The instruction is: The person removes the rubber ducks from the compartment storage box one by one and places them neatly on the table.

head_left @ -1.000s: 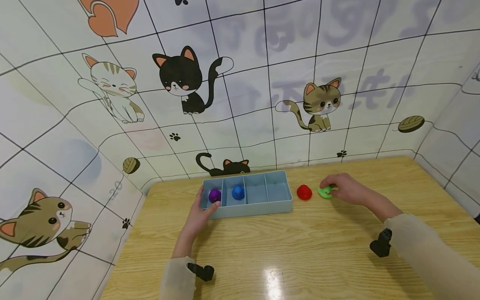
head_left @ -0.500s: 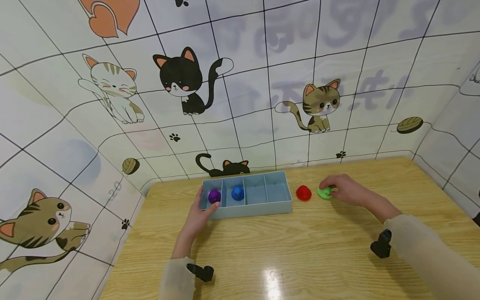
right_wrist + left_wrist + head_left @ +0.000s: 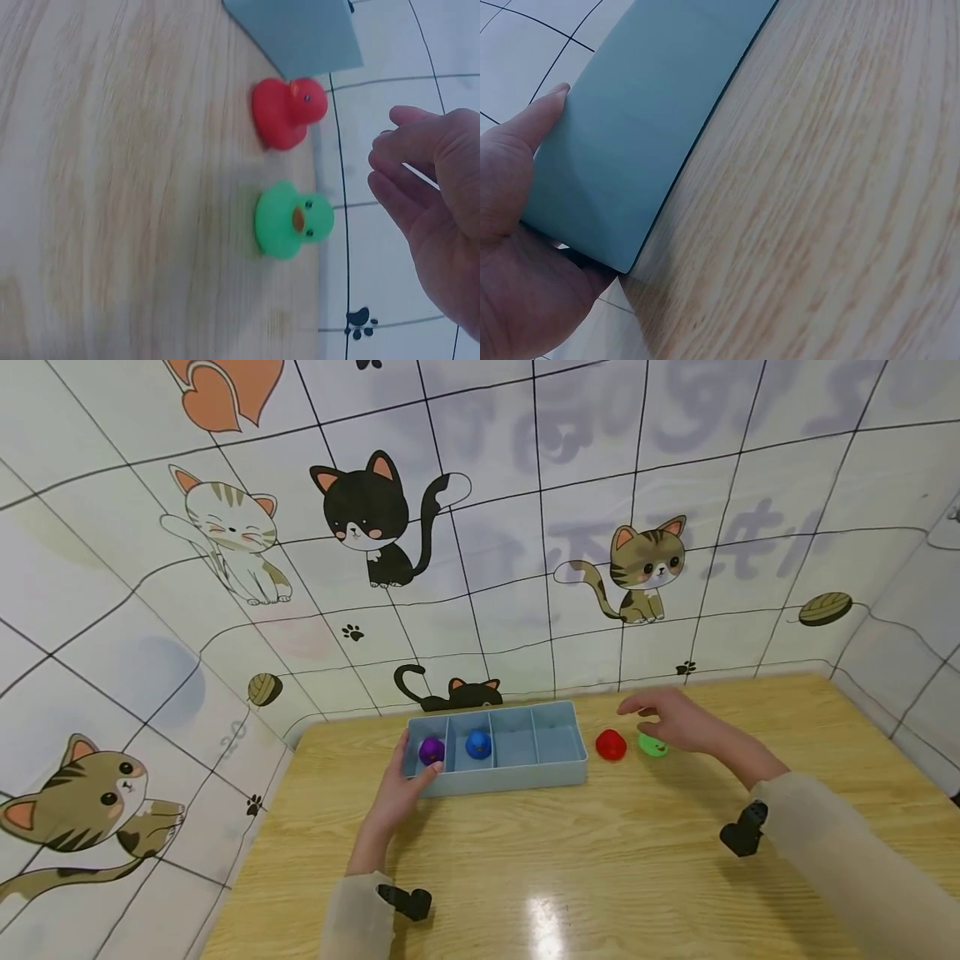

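Note:
A light blue divided box [image 3: 513, 778] stands near the wall. My left hand [image 3: 397, 792] grips its left end, with the thumb over the front corner. In the left wrist view the thumb lies at the rim of the box wall [image 3: 637, 112]. A purple duck [image 3: 431, 751] sits in the leftmost compartment and a blue duck [image 3: 478, 744] in the one beside it. On the table right of the box are a red rubber duck [image 3: 281, 112] and a green rubber duck [image 3: 281, 221]. My right hand [image 3: 678, 722] hovers just above and behind the green duck, fingers loosely bent, holding nothing.
The wooden table [image 3: 495, 868] meets a wall [image 3: 517, 635] printed with cartoon cats and grid lines close behind the box. A second wall [image 3: 97, 635] rises on the left. Black camera mounts [image 3: 744, 829] sit on both wrists.
My right hand has let go of the green duck and moved up and left from it. The duck stays on the table. The left hand and box hold still.

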A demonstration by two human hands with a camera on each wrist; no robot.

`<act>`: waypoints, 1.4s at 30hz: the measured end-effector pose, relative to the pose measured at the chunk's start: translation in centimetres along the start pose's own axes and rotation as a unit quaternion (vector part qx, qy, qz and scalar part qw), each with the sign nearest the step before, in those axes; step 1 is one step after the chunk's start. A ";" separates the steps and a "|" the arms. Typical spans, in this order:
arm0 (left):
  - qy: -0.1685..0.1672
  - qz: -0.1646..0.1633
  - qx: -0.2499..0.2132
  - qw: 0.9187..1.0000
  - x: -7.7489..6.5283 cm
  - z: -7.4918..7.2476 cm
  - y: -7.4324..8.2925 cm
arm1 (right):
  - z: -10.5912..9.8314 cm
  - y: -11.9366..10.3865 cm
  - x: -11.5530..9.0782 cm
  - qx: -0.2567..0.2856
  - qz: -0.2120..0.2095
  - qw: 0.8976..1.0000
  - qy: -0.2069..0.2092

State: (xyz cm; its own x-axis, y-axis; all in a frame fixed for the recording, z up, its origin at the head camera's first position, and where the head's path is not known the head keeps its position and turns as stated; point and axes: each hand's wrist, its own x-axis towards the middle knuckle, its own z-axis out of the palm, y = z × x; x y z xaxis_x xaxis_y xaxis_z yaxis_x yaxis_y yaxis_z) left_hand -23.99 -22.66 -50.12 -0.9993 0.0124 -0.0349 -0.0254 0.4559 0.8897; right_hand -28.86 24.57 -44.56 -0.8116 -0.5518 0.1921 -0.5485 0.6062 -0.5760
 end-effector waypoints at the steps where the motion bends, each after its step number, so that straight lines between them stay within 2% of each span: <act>1: 0.000 0.001 -0.003 1.000 0.0 0.0 0.0 | 0.0 -0.3 0.4 0.004 -0.001 1.000 -0.001; 11: 0.002 0.003 -0.006 1.000 -0.1 0.2 0.4 | 1.4 -2.6 2.8 0.041 -0.004 0.999 -0.017; 22: 0.005 0.003 -0.004 1.000 -0.2 0.3 0.5 | 3.0 -4.6 5.5 0.029 -0.047 0.998 -0.009; 30: 0.006 -0.004 -0.005 1.000 -0.1 0.4 0.4 | 4.3 -6.3 7.1 0.012 -0.075 0.997 -0.033; 37: 0.008 -0.004 -0.004 1.000 0.0 0.3 0.4 | 5.7 -7.4 8.3 0.024 -0.086 0.995 -0.047; 42: 0.007 -0.003 -0.001 1.000 0.1 0.1 0.4 | 6.7 -8.2 9.2 -0.002 -0.096 0.994 -0.052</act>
State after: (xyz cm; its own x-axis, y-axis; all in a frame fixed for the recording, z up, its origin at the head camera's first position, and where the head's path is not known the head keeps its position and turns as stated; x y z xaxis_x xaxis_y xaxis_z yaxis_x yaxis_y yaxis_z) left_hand -24.07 -22.39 -49.86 -0.9995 -0.0025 -0.0329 -0.0305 0.4547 0.8901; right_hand -30.43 10.69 -43.36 -0.6659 -0.7145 0.2146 -0.6927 0.4853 -0.5336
